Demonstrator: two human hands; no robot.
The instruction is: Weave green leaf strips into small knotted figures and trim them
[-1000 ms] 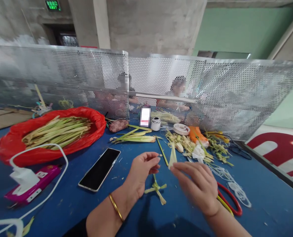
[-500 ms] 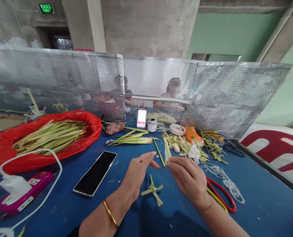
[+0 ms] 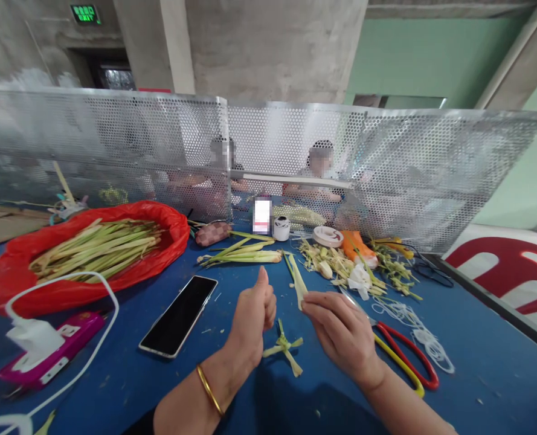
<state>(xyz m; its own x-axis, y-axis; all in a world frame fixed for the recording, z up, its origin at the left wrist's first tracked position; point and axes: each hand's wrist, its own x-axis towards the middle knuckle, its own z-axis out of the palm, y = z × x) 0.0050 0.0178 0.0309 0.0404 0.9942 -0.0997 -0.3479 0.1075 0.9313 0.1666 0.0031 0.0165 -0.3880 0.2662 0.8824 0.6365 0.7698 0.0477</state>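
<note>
In the lower middle of the frame, the left hand (image 3: 252, 314) was clenched into a loose fist with the thumb pointing up, and nothing could be seen inside it. The right hand (image 3: 340, 329), just to the right of it, was grasping a pale green leaf strip (image 3: 298, 281) between thumb and forefinger. The strip stood up and leaned a little to the left, above the blue table (image 3: 114, 374).

Between the two wrists, a small cross of folded leaf strips (image 3: 284, 347) lay flat on the table, touching neither hand. Scissors with red and yellow handles (image 3: 404, 359) lay just right of the right hand (the blades were partly hidden behind it).

Left of the left hand lay a black smartphone (image 3: 180, 314), screen up. At the left of the frame, a red plastic bag (image 3: 69, 290) held a heap of green stalks (image 3: 96, 244). In the lower left corner, a white charger sat on a magenta power strip (image 3: 73, 335). Leaf scraps (image 3: 336, 266) were spread at the right of the middle, near a perforated metal screen (image 3: 386, 169) at the far edge of the table.
</note>
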